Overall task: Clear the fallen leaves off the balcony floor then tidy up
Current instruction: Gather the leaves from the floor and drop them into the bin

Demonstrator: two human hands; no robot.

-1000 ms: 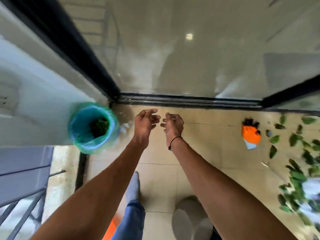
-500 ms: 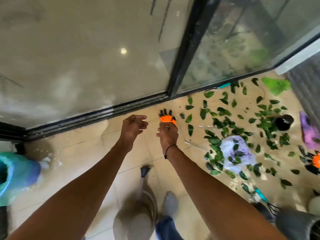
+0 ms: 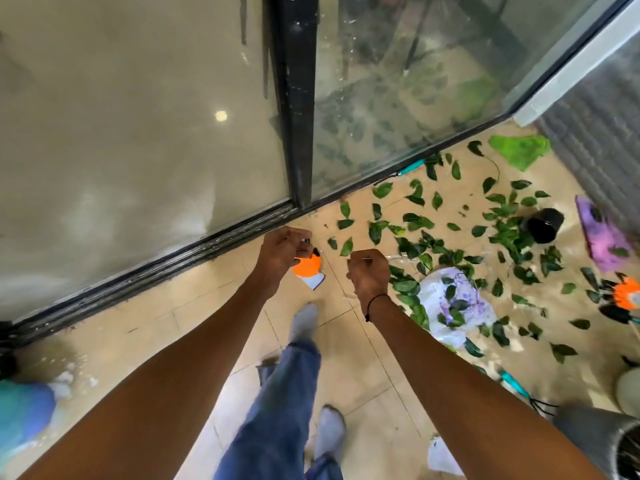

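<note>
Several green fallen leaves [image 3: 415,244] lie scattered over the tan balcony tiles [image 3: 363,368], right of centre. My left hand [image 3: 282,251] hovers above an orange and black glove [image 3: 306,266] that lies on the floor by the door track. My right hand [image 3: 369,271] is beside it, at the left edge of the leaves. Both hands have loosely curled fingers and hold nothing. The teal-lined bin [image 3: 20,414] is at the lower left edge, mostly cut off.
A white and purple plastic bag [image 3: 453,299], black pot [image 3: 543,225], green cloth [image 3: 519,150], purple cloth [image 3: 602,233], second orange glove [image 3: 627,296] and teal-handled rake [image 3: 516,386] lie among the leaves. Glass sliding door [image 3: 138,133] ahead. Grey planter [image 3: 602,441] lower right.
My view has swung right, away from the bin and onto the leaves. I have stepped toward them, and both hands now hang over the orange glove and the nearest leaves.
</note>
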